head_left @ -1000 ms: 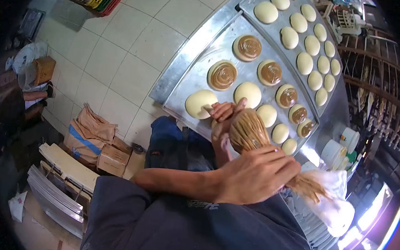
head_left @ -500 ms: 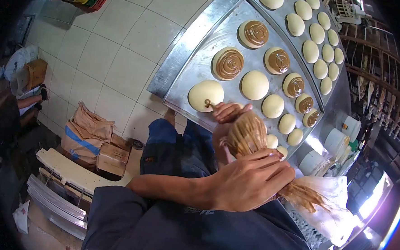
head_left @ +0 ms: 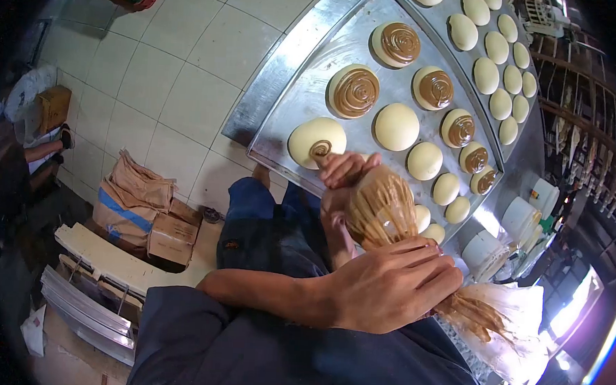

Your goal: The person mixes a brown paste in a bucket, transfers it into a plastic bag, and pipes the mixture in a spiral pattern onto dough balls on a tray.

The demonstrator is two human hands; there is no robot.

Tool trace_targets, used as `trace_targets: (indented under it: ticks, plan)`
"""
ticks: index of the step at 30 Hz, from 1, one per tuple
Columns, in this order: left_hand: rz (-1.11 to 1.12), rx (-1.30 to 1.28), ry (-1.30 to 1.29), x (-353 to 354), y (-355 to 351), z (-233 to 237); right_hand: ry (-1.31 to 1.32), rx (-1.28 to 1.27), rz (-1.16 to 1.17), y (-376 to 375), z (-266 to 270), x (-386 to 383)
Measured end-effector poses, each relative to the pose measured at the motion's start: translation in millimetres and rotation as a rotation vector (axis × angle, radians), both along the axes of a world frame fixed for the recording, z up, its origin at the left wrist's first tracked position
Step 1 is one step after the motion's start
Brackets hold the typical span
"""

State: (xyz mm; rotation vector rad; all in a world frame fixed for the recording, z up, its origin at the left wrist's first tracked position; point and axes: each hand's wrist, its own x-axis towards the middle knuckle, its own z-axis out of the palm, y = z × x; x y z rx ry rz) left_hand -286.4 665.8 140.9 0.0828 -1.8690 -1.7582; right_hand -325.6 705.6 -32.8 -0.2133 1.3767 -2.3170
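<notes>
My left hand (head_left: pixel 393 287) is wrapped round the twisted upper part of a clear piping bag (head_left: pixel 384 209) smeared with brown filling. The fingers of my right hand (head_left: pixel 347 177) are closed round the bag's narrow tip end. That tip is over the nearest pale round dough piece (head_left: pixel 318 139), where a small brown spiral (head_left: pixel 320 149) lies. Dough pieces with brown swirls on top, such as one (head_left: pixel 354 92) beside it, share the metal tray (head_left: pixel 307 74) with plain ones (head_left: pixel 396 127). The bag's loose end (head_left: pixel 500 321) hangs out beyond my left hand.
A second tray of plain dough pieces (head_left: pixel 486 75) lies at the upper right. White tubs (head_left: pixel 486 252) stand at the right. On the tiled floor are a brown sack (head_left: pixel 137 197) and a cardboard box (head_left: pixel 173 238). Another person's foot (head_left: pixel 65 138) shows at the far left.
The brown mark on the nearest dough piece has grown from a small curl to a wider spiral. Both hands and the bag have shifted slightly.
</notes>
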Motion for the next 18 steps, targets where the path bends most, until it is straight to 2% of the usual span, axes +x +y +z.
trace_targets:
  ticks: [3, 5, 7, 9, 11, 13, 14, 17, 18]
  plan:
    - [-0.020, 0.010, -0.002, 4, 0, -2, 0.083, -0.024, 0.096, 9, -2, -21]
    - [-0.031, -0.015, -0.005, 1, 3, -3, -0.041, 0.081, -0.052, -5, 15, -29]
    - [0.003, -0.030, -0.008, -2, 1, -3, -0.150, -0.130, -0.088, -24, 17, -11]
    - [0.018, -0.029, -0.006, -1, -2, -3, -0.308, -0.041, 0.192, -2, 9, 3]
    - [0.024, -0.001, 0.002, 5, -6, -2, -0.029, 0.124, 0.063, 13, 9, -2]
    - [0.011, 0.018, 0.008, 2, -2, -5, 0.079, 0.087, 0.048, 19, 3, -23]
    - [0.003, 0.029, 0.013, 1, 0, -5, 0.037, 0.205, -0.004, 8, 12, -31]
    - [0.014, -0.047, -0.019, -3, 0, -6, 0.083, 0.041, 0.043, -26, 15, -18]
    - [0.015, -0.033, -0.026, -2, -2, -5, 0.114, 0.020, 0.126, -17, 9, -9]
